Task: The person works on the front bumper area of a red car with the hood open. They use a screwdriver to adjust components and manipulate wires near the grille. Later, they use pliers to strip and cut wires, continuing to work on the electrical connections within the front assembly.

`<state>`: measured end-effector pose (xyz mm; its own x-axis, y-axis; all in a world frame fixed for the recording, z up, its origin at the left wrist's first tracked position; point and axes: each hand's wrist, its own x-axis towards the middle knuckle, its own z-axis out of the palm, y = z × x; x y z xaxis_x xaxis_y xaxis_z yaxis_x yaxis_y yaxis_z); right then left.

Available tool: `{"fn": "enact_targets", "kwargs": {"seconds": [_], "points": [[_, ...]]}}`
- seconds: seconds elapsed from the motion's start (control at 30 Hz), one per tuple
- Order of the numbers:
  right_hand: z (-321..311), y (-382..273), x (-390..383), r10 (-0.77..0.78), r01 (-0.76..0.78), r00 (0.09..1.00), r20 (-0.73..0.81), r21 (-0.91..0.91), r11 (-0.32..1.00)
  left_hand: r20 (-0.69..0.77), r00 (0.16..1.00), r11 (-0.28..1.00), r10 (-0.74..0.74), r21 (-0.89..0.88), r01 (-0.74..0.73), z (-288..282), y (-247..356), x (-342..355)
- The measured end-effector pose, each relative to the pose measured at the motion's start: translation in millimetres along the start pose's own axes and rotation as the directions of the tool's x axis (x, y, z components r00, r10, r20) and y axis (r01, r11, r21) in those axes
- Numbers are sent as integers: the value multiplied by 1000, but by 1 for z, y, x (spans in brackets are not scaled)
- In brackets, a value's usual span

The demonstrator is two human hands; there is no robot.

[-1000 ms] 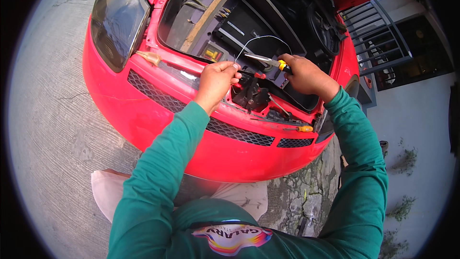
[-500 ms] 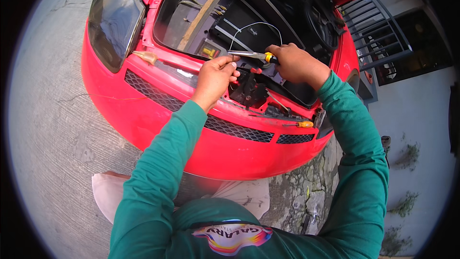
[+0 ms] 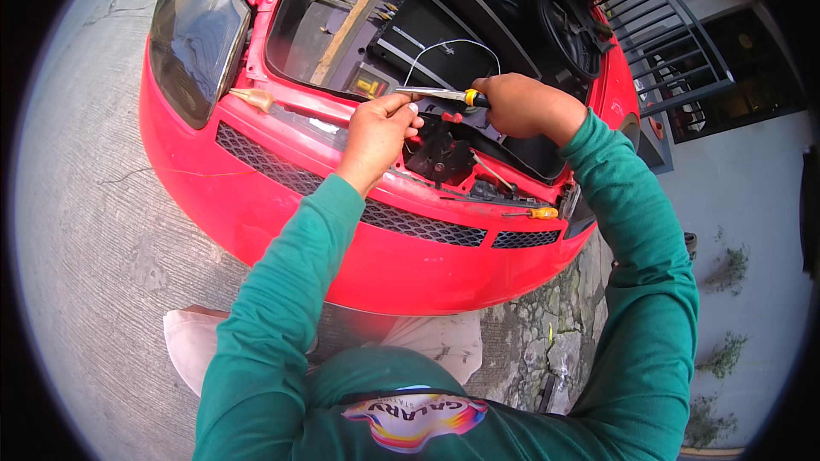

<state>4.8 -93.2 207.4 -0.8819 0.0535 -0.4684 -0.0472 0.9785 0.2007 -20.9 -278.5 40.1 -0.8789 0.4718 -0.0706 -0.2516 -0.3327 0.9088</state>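
Note:
My right hand (image 3: 528, 106) grips needle-nose pliers (image 3: 444, 95) with yellow and black handles, their jaws pointing left. At the jaws' tips, my left hand (image 3: 378, 135) is closed in a pinch on a thin white cable (image 3: 457, 42). The fingers hide the pinched part. From there the cable arcs up over the open compartment and comes down by my right hand. Both hands are above the front edge of a red car (image 3: 401, 277), over a black latch mechanism (image 3: 441, 160) set in the panel.
A yellow-handled screwdriver (image 3: 542, 213) lies on the car's edge at the right. A black boxy unit and a wooden strip (image 3: 354, 21) sit in the compartment. A tan nozzle-shaped piece (image 3: 254, 100) rests near the left lamp (image 3: 198, 30). Beyond is a metal railing (image 3: 670, 43).
The pliers and both hands have shifted slightly left along with the cable. The whole view has moved a little too. My grip on each thing looks the same.

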Motion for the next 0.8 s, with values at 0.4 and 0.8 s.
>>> {"fn": "enact_targets", "kwargs": {"seconds": [0.4, 0.8], "points": [[-1, -6, -6, -17, 19, 998, -68, 18, 1000, -1, 1000, 1000, -17, 14, 17, -3, -2, 0], [1, 21, -1, 90, 93, 991, -102, 991, 94, -29, 1000, 994, -11, -106, 8, -3, 0, 1]]}}
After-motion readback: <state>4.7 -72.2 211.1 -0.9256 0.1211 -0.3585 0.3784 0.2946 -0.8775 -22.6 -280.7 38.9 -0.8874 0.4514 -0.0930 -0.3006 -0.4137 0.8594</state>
